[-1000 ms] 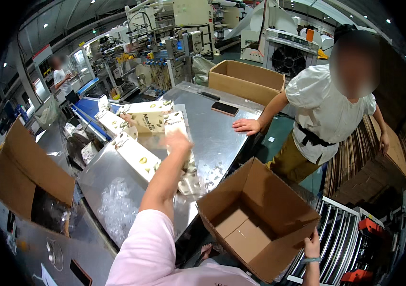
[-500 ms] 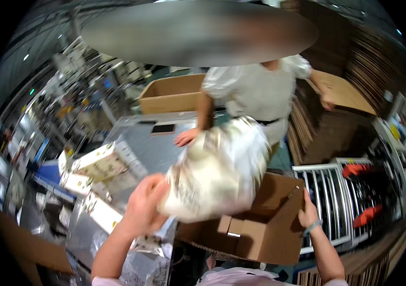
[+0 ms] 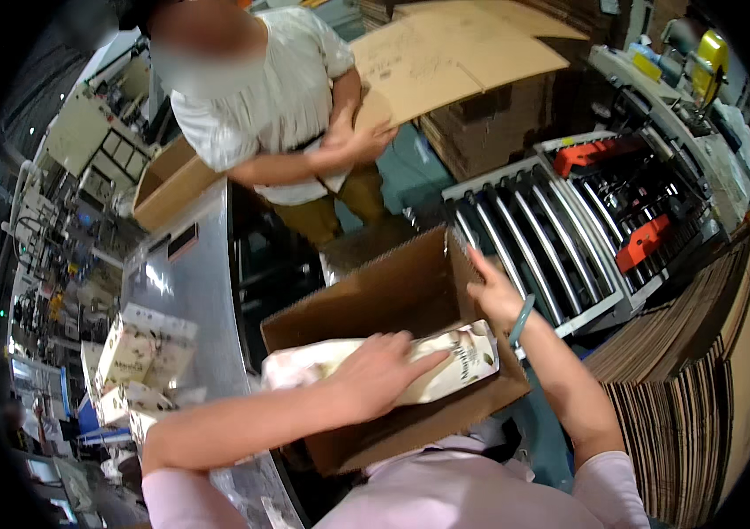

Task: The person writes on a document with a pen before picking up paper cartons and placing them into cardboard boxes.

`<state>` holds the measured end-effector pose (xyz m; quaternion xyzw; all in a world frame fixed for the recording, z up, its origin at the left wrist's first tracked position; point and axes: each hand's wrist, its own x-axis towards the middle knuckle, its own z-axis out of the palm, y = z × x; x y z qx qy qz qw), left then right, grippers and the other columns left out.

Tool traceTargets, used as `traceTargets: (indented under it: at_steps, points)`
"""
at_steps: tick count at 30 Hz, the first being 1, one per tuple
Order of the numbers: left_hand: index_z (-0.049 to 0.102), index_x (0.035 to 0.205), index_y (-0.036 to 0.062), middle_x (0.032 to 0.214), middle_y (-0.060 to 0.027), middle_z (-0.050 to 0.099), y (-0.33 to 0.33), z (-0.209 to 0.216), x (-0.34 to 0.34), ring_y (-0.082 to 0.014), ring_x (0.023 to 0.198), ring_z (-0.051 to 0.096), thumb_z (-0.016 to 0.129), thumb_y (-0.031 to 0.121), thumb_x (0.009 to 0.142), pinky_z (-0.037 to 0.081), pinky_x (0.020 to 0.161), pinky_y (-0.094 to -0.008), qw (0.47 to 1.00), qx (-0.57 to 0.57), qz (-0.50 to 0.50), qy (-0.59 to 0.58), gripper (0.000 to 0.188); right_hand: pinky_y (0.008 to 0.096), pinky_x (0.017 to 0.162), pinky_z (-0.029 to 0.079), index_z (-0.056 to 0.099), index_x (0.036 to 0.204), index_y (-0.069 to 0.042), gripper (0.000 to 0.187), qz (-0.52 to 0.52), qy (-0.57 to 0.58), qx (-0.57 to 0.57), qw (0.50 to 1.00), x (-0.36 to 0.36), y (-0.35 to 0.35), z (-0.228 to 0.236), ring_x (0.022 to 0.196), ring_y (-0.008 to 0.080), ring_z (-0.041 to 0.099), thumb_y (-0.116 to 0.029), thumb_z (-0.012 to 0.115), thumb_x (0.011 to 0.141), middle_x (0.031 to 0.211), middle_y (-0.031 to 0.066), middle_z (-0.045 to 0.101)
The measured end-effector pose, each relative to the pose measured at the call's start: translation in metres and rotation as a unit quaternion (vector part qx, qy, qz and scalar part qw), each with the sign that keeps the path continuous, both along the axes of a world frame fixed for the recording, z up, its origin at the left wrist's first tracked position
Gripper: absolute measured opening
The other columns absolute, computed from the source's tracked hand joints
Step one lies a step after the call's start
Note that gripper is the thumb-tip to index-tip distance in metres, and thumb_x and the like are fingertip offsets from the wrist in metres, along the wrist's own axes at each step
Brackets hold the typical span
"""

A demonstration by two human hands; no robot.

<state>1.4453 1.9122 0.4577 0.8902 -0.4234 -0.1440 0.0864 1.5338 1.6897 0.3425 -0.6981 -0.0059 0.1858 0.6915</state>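
An open brown cardboard box stands in front of me, tilted in view. A long cream-white package with a leaf print lies across its opening, partly inside the walls. My left hand rests on top of this package, fingers stretched over it. Wrapped over the box's right wall is my right hand, with a band on its wrist. What lies under the package inside the box is hidden.
Similar printed packages sit on the metal table at left, with a phone farther back. A co-worker stands beyond, hands at a cardboard sheet. Right are a roller conveyor and stacked flat cardboard.
My left hand has brought the package down from the air onto the box. The co-worker's hand has left the table, and both their hands are now near the cardboard sheet. My view has turned right.
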Motion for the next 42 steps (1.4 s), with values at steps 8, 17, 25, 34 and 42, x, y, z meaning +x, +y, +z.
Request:
traceTargets:
  at_steps: [8,17,25,34,42]
  points:
    - [0.022,0.143,0.0204,0.134,-0.0214,0.038,-0.036,-0.225,0.037,-0.0403,0.121,0.037,0.075,0.038,0.066,0.033,0.088,-0.0644,0.842,0.536,0.043,0.046,0.096,0.0257,0.084,0.044,0.027,0.142,-0.011,0.056,-0.033,0.074,0.019,0.997,0.004,-0.014,-0.027,0.1,0.0129,0.052,-0.003,0.045,0.09,0.125,0.0082,0.049]
    - [0.047,0.13,0.0087,0.13,-0.0133,0.049,0.045,-0.338,0.09,-0.0274,0.114,0.048,0.072,0.052,0.064,0.038,0.095,-0.0371,0.728,0.39,0.126,0.551,0.083,0.0285,0.107,0.022,0.024,0.142,-0.004,0.059,0.013,0.06,0.071,0.996,-0.01,0.023,-0.013,0.131,0.0204,0.029,-0.003,0.047,0.087,0.143,0.0149,0.031]
    - [0.012,0.145,0.0132,0.138,-0.0244,0.034,0.029,-0.196,0.052,-0.0318,0.124,0.04,0.063,0.021,0.081,0.034,0.104,-0.0382,0.836,0.156,0.242,0.467,0.082,0.0276,0.105,0.025,0.025,0.141,-0.004,0.056,-0.041,0.089,0.061,0.993,-0.01,0.012,-0.007,0.129,0.0183,0.032,-0.004,0.045,0.089,0.143,0.0138,0.032]
    - [0.018,0.144,0.0258,0.137,-0.0233,0.035,0.02,-0.317,-0.035,-0.0387,0.121,0.041,0.044,0.014,0.089,0.035,0.101,-0.0453,0.943,0.157,-0.009,0.295,0.061,0.0304,0.109,0.018,0.027,0.14,0.0,0.056,-0.004,0.074,0.029,0.997,-0.012,0.027,-0.018,0.134,0.0212,0.025,-0.003,0.047,0.088,0.144,0.015,0.03]
    - [0.041,0.132,0.0162,0.117,-0.0184,0.053,0.071,-0.102,0.008,-0.0335,0.108,0.052,0.062,0.02,0.078,0.043,0.091,-0.0427,0.955,-0.132,0.196,0.177,0.059,0.0353,0.103,0.032,0.028,0.141,-0.006,0.056,0.045,0.02,-0.018,0.999,-0.028,0.032,0.016,0.126,0.0237,0.038,-0.016,0.051,0.09,0.139,0.0116,0.037]
